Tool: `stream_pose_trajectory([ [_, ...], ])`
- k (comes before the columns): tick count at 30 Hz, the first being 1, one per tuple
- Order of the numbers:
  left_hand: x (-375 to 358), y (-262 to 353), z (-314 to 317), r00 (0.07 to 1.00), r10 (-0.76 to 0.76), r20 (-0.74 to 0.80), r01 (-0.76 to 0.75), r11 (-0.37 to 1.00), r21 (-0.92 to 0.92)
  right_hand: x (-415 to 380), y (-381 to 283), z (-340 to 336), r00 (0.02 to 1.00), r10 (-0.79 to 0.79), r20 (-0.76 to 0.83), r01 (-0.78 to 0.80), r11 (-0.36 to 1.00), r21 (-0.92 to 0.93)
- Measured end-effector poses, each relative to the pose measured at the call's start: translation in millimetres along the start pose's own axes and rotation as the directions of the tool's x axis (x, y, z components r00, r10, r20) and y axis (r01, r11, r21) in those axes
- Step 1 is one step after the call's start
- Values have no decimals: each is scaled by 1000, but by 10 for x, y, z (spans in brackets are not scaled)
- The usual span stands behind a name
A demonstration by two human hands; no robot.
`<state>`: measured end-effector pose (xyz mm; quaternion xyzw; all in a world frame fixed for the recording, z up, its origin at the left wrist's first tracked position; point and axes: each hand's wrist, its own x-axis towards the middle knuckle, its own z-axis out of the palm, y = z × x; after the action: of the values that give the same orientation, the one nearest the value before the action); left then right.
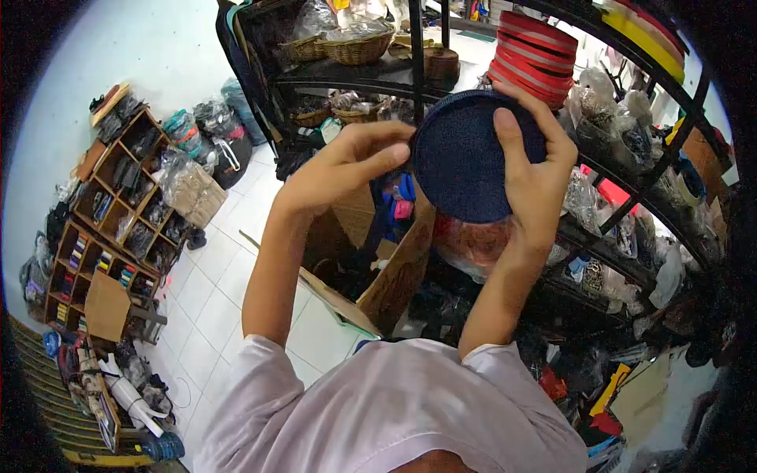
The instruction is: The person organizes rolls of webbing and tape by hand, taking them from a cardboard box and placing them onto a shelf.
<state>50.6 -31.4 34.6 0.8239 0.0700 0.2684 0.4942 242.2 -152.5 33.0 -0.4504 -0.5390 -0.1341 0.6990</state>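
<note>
reading from left to right, we first see a wooden compartment shelf [118,251], with small coloured spools [128,274] in some of its lower cubbyholes. beside it we note a plastic-wrapped brown bundle [194,191], near which the white tiled floor [206,276] extends toward the centre.

next comes our left hand [335,169], raised with bent fingers; its thumb and forefinger lie close together at the left edge of a dark blue disc [457,162]. we cannot tell whether they pinch that edge or only rest beside it. above this hand, wicker baskets [359,51] stand on a black rack [416,55]; below it we find a cardboard box [397,276] with its top uncovered.

the disc is held up in front of the rack, its broad face turned toward us. at its right side, our right hand [536,162] grasps it, the thumb laid flat across the face and the other fingers passing around the rim. behind this hand we observe a stack of red and grey rolls [535,59], and, farther right, clear plastic bags [603,106] crowding the rack.
</note>
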Motion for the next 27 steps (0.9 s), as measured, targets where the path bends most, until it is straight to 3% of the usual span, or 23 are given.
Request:
stream_pose_trajectory([
  [2,-67,4,-26,998,-54,45,57,997,-61,-12,-21,-64,1000,-5,17,5,1000,3],
  [4,-121,112,-37,979,-58,-197,122,936,330,-17,-99,-106,992,28,120,-24,999,-40],
  [5,-143,135,-26,978,-54,-203,120,937,329,-12,-102,-110,992,22,124,-18,999,-38],
  [7,-168,175,-14,913,166,-373,119,765,633,-4,-105,-97,992,1,127,4,999,-42],
  [8,-126,31,18,852,402,-335,-53,703,709,3,-168,-94,987,64,145,-60,998,-35],
  [11,-63,-289,148,797,482,-364,-40,644,764,98,-157,-47,993,-39,112,39,999,0],
  [12,-92,-342,205,859,183,-479,103,854,510,134,-143,-33,993,-36,113,35,999,4],
  [13,-111,-511,182,902,19,-431,153,920,360,162,-135,-21,993,-43,112,42,999,6],
  [15,-247,-525,231,969,-100,-226,148,967,208,231,-106,-34,987,-85,133,89,996,-30],
  [17,-290,-364,92,992,-34,118,-2,958,287,253,-52,-60,983,-129,130,137,989,-52],
  [18,-282,-208,135,998,58,6,-58,981,188,236,-59,-73,986,-94,139,98,995,-27],
  [19,-184,-132,168,998,67,2,-66,979,193,220,-75,-74,987,-56,150,56,998,1],
  [21,5,-23,282,908,312,-279,-329,944,-15,199,-107,-40,988,-62,145,56,997,43],
  [22,18,80,314,910,325,-259,-295,944,147,189,-117,-12,992,-85,91,82,996,36],
  [23,43,65,375,908,325,-265,-297,944,143,181,-120,16,994,-108,36,107,994,25],
  [25,110,9,580,834,309,-457,-328,944,40,148,-102,146,994,-101,-48,105,991,80],
  [27,221,-61,855,618,420,-664,-424,890,168,103,-113,315,902,-76,-425,95,995,23],
])
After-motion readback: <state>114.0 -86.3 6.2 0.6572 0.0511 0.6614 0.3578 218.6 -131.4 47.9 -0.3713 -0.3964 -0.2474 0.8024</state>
